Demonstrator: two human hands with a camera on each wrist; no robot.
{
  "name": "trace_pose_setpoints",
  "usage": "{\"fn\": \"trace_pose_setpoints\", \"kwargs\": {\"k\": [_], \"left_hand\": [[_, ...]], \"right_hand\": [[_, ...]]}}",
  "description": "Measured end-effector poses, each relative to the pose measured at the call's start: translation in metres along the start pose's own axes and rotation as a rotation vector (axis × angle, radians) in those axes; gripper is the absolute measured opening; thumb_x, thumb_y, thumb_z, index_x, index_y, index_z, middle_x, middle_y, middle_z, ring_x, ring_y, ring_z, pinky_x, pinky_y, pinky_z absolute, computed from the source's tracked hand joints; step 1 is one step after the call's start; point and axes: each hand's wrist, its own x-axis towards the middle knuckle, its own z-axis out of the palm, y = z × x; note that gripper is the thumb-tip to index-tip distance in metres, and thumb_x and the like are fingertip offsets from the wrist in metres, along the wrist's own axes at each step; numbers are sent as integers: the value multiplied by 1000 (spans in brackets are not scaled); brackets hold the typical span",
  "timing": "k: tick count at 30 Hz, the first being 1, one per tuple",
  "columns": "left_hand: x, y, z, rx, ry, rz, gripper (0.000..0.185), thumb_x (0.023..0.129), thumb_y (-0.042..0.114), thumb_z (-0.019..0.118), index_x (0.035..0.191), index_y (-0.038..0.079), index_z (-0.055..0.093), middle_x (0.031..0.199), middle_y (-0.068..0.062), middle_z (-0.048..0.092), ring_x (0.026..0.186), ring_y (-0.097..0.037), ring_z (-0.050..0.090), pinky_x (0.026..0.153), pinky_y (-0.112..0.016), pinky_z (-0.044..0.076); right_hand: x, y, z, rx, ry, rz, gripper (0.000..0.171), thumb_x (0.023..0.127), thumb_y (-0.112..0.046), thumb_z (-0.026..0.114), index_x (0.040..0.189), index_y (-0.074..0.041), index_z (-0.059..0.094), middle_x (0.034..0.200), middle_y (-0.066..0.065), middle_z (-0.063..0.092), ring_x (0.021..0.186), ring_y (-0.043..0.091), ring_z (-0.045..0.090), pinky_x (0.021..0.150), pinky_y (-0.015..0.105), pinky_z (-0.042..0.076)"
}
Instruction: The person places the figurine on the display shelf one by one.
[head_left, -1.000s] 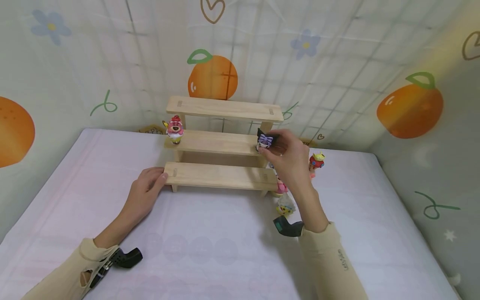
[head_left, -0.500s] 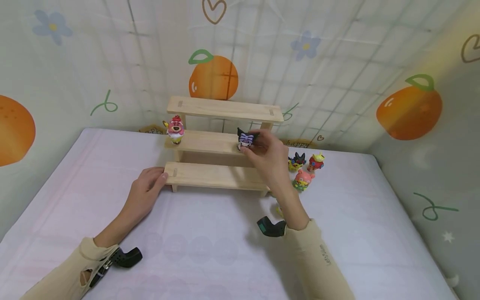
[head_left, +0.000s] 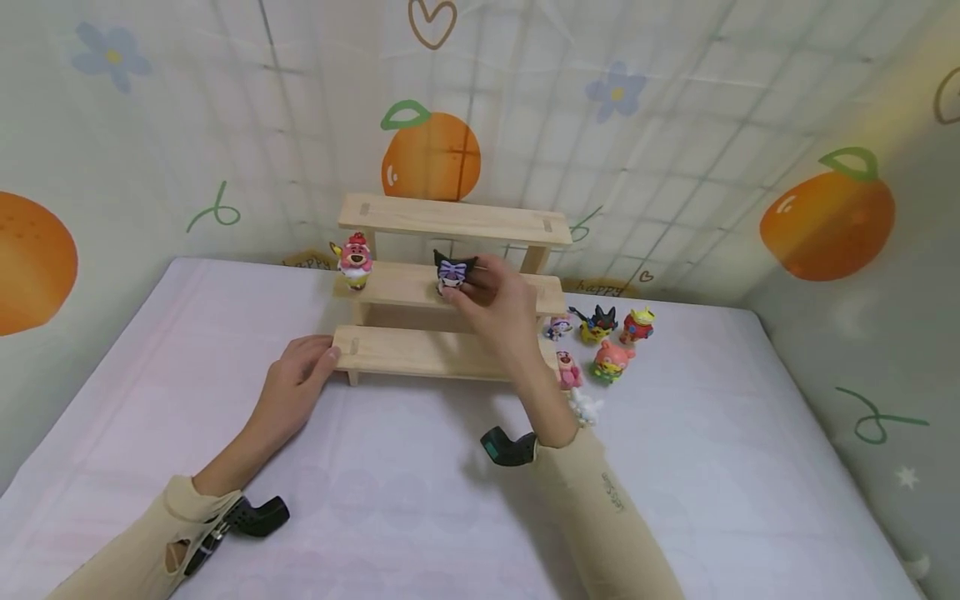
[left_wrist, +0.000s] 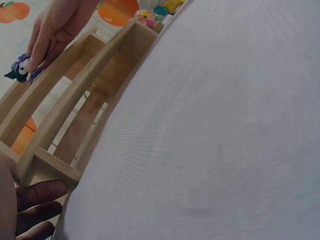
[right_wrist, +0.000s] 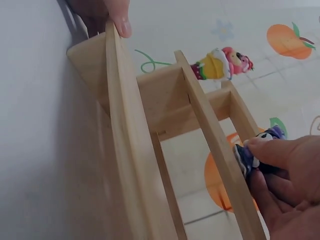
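Between thumb and fingers, my right hand (head_left: 504, 312) pinches a small figurine (head_left: 453, 273) with black pointed ears and a purple bow. It is upright at the middle tier of a three-tier wooden display shelf (head_left: 442, 353); the right wrist view has the figurine's base (right_wrist: 242, 159) against the board's edge. My left hand (head_left: 296, 382) grips the left end of the lowest tier, its thumb (right_wrist: 121, 22) on the board and its fingers (left_wrist: 42, 195) beside the leg. A pink bear figurine (head_left: 355, 262) stands at the middle tier's left end.
Several figurines stand on the table right of the shelf, among them a black-eared yellow one (head_left: 597, 324), a red one (head_left: 637, 326), a pink one (head_left: 612, 361) and a white one (head_left: 585, 407), partly behind my right arm. A printed curtain (head_left: 300, 125) hangs behind.
My right hand has carried the black-eared figurine leftward along the middle tier, from its right end to near its centre. The left hand has stayed at the shelf's left end.
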Motion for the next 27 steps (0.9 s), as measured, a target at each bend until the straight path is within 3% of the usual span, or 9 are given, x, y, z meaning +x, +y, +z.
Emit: {"fn": "trace_pose_setpoints", "kwargs": {"k": [16,27], "left_hand": [[1,1,1,7,-18,-15,43,111,30,54,133,-4,69,142,-21,64,143,-36,49,122,-58,35],[-1,4,-1,6,-9,-12,42,111,29,54,133,-4,69,142,-22,63,143,-37,49,121,-59,35]], "right_hand": [[6,-6,32,84,-35,1,43,90,-8,84,127,3,65,123,20,76,111,28,76,96,30,61],[7,-9,42,62,-26,-14,42,89,-9,85,125,2,66,121,18,76,108,26,77,94,27,61]]}}
